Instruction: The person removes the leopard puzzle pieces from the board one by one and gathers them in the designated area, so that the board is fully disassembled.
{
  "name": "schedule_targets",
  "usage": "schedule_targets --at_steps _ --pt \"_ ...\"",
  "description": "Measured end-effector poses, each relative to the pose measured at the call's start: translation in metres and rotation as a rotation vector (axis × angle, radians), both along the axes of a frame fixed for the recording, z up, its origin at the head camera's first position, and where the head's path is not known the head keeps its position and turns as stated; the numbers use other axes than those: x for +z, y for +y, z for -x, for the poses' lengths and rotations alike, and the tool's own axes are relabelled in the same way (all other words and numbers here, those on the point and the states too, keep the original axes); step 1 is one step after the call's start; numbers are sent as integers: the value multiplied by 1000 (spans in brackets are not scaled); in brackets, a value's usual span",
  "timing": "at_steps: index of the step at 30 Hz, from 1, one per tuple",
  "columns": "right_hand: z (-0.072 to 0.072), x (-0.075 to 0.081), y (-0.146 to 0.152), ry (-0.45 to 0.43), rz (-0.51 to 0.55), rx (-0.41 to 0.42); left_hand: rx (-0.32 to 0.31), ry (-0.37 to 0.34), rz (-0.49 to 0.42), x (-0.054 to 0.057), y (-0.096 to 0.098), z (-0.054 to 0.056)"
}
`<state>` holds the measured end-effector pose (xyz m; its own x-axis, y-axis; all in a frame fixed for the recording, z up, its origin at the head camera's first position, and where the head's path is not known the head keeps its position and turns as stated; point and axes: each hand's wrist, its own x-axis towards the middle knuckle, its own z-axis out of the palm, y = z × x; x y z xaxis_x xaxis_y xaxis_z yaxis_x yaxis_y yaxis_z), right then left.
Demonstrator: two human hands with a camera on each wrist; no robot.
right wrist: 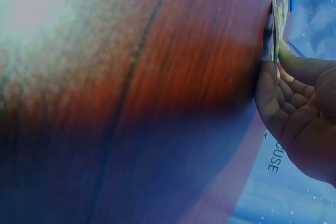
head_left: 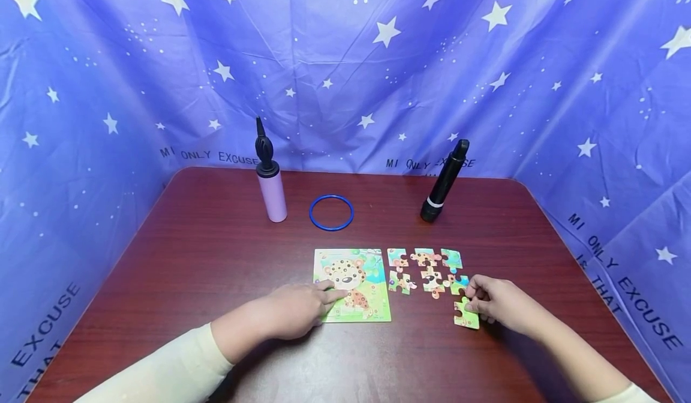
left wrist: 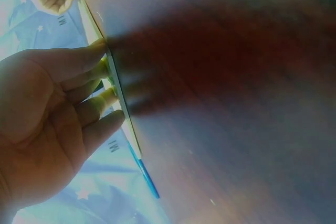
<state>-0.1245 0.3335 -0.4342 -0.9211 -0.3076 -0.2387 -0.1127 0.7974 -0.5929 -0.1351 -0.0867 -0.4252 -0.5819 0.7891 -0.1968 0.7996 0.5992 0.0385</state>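
Observation:
A square puzzle board [head_left: 378,298] printed with a cartoon leopard lies on the table. My left hand [head_left: 302,308] rests on its left side, fingertips touching the picture; the left wrist view has the fingers [left wrist: 94,56] fairly straight along the board's edge. Out to the right, my right hand [head_left: 499,301] pinches a green jigsaw piece [head_left: 468,319] between thumb and fingers. In the right wrist view that piece [right wrist: 275,30] appears edge-on, tilted off the table. Several loose jigsaw pieces [head_left: 399,282] lie between the board and my right hand, in rough rows.
Behind the board, a blue ring [head_left: 332,229] lies flat on the dark red table [head_left: 216,241]. A purple hand pump [head_left: 272,196] stands at the back left, and a black cylindrical object [head_left: 445,178] with a white band at the back right. Starry curtains [head_left: 345,61] surround the table.

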Motion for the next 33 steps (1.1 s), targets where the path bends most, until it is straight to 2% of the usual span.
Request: schedule_targets --at_steps 7,12,18,21,27,30,33 --pt "1 0 -3 67 -106 3 -2 4 -4 -3 1 2" --pt "3 0 -2 87 -145 4 -7 0 -2 -4 -1 2" --pt "16 9 -12 210 -165 -2 9 -18 7 -3 -3 1" --pt "24 15 -32 239 -96 3 9 -23 9 -4 -3 1" --pt "33 20 -94 191 10 122 -5 -24 -5 -3 -4 2" --pt "32 15 -128 189 20 199 -7 -15 -14 -3 -4 3" --pt "29 7 -154 202 -16 282 -9 -14 -21 -4 -4 4"
